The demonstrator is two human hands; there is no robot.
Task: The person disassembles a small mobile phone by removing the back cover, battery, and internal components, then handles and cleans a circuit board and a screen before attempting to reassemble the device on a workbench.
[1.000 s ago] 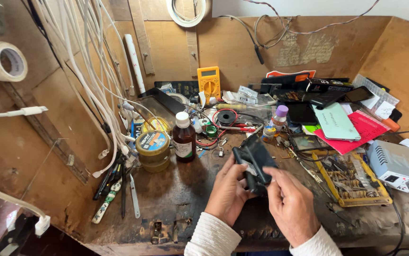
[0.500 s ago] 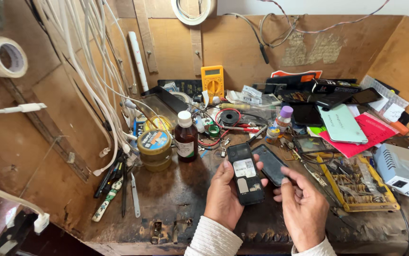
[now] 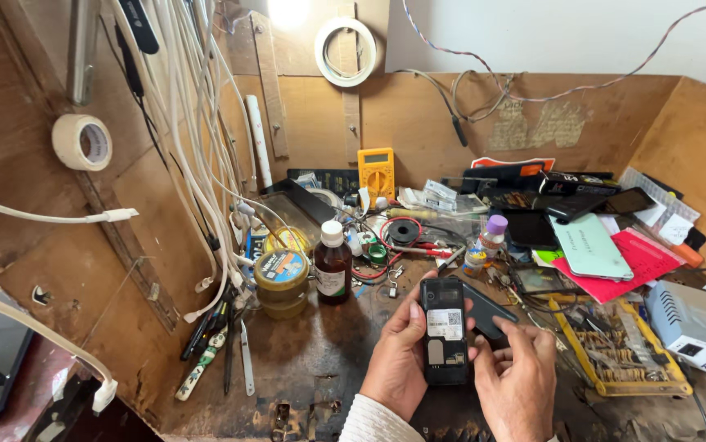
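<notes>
Phone (image 3: pixel 443 342): back uncovered, upright above the bench's front edge.
Left hand (image 3: pixel 396 360): curled around the phone.
Right hand (image 3: pixel 519 383): fingers pinch the dark cover (image 3: pixel 486 309) beside it.
Bottle (image 3: pixel 332 263): brown, white-capped.
Jar (image 3: pixel 281 282): lidded, contents hidden.
Tray (image 3: pixel 620 354): yellow, holds bits.

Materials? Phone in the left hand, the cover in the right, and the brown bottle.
Phone: looks like black matte plastic; its open back shows moulded recesses and a paper label. Cover: thin dark sheet, likely plastic with a dull sheen, though metal can't be excluded. Brown bottle: translucent amber with glossy highlights, glass or PET, cannot tell which; white cap looks plastic.
</notes>
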